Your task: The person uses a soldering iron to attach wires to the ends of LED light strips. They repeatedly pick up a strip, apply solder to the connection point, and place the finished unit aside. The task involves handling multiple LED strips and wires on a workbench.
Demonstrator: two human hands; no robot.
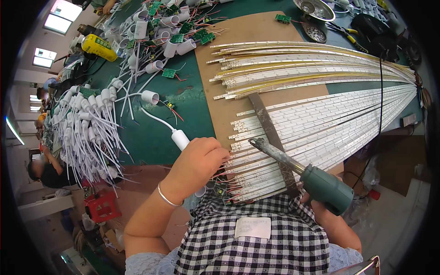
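Observation:
My left hand (195,161) is closed in a pinch at the near-left ends of a fan of white LED strips (321,121). What lies between its fingertips is hidden. A white tube cap (180,139) with a white cable shows just beyond that hand. Partly hidden, my right hand (318,208) is closed on a soldering iron with a green handle (327,189). The iron's dark tip hangs over the strips, right of my left hand. A dark metal bar (268,123) lies across the strips. Small circuit boards with red wires (221,190) are below my left hand.
More strips with yellow edges (275,68) lie beyond, on a brown board (256,27). Piles of white caps with cables (87,114) and green circuit boards (200,35) cover the left and far table. Pliers (350,39), a metal bowl (316,10) and a black cord (381,91) are at right.

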